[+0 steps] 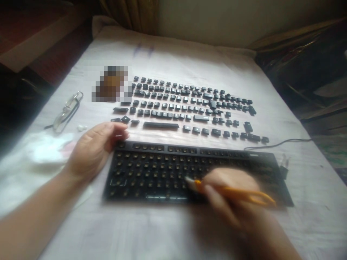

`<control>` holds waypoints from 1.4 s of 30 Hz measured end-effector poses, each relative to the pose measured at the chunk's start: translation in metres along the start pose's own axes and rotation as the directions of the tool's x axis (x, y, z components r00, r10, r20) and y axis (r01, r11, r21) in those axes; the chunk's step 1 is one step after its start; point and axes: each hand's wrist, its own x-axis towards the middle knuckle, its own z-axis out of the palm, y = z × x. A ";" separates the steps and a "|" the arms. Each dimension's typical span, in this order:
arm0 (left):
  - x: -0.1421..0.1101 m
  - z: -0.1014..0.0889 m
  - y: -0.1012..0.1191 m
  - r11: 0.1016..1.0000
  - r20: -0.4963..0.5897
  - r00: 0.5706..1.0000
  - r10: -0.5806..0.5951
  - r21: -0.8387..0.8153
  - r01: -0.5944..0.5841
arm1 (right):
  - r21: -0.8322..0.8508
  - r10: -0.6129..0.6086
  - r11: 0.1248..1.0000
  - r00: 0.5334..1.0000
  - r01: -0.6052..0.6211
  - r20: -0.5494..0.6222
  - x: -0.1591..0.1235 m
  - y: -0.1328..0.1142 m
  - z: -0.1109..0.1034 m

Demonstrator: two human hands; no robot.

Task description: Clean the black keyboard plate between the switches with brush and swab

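A black keyboard [162, 178] stripped of its keycaps lies flat in front of me, its bare key switches showing. My left hand [93, 148] grips its upper left corner, with the fingers bent around the edge and partly hidden. An orange-handled brush [252, 196] is held in my right hand [230, 184], above the keyboard's right half. The light bristles of the brush point left, at the middle of the switch rows, and motion blurs them. Right behind the keyboard, the removed black keycaps [187, 99] are laid out in rows, with the long space bar [161, 125] in the nearest row.
Eyeglasses [66, 110] rest on the white cloth [173, 59] at the left. A pixelated item [111, 83] is beside the keycaps. White crumpled material [46, 151] lies left of my left arm. A thin cable [279, 143] runs off to the right behind the keyboard.
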 end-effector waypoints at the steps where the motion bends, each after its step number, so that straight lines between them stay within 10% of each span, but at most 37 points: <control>1: 0.000 0.000 0.000 1.000 0.004 1.000 -0.003 0.000 0.003 | 0.009 0.001 1.000 1.000 -0.001 0.000 -0.001 0.000 0.000; 10: -0.001 -0.001 -0.001 1.000 0.004 1.000 -0.007 0.020 0.007 | 0.121 0.177 0.982 0.938 -0.147 -0.298 -0.013 0.009 0.001; 42: 0.001 0.000 -0.001 0.999 0.021 1.000 0.019 0.025 -0.020 | 0.019 0.005 1.000 0.996 -0.003 -0.085 -0.002 0.005 0.006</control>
